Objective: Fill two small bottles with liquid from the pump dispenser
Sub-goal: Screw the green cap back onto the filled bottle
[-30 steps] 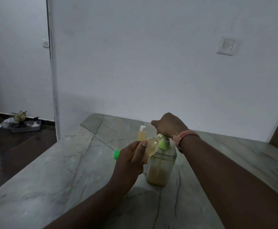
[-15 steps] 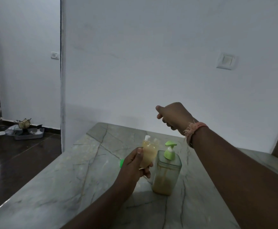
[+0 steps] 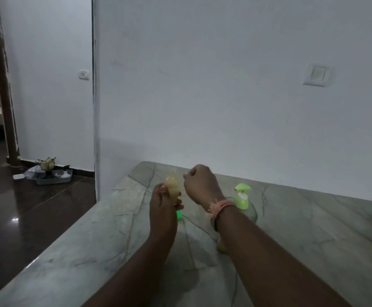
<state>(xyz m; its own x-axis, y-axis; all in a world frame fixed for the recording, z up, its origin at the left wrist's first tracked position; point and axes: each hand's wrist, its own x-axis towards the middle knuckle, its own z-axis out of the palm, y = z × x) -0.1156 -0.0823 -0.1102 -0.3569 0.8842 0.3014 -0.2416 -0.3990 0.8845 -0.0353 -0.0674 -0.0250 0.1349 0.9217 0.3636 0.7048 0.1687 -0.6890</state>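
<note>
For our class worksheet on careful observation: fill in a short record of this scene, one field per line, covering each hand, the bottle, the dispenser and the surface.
left hand: grips a small bottle of yellowish liquid, raised above the counter
right hand: fingers curled, close beside the bottle top; whether it holds anything cannot be told
pump dispenser: green pump head, stands on the counter, untouched
green cap: below the left hand
counter: grey veined stone

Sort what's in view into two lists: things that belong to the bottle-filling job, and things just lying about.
Part of the job:
- small bottle, held in the left hand
- pump dispenser, on the stone table
- green cap, on the table
- right hand, fingers curled, beside the bottle

Lying about:
- metal tray of odds and ends on the floor
- wall switch
</note>
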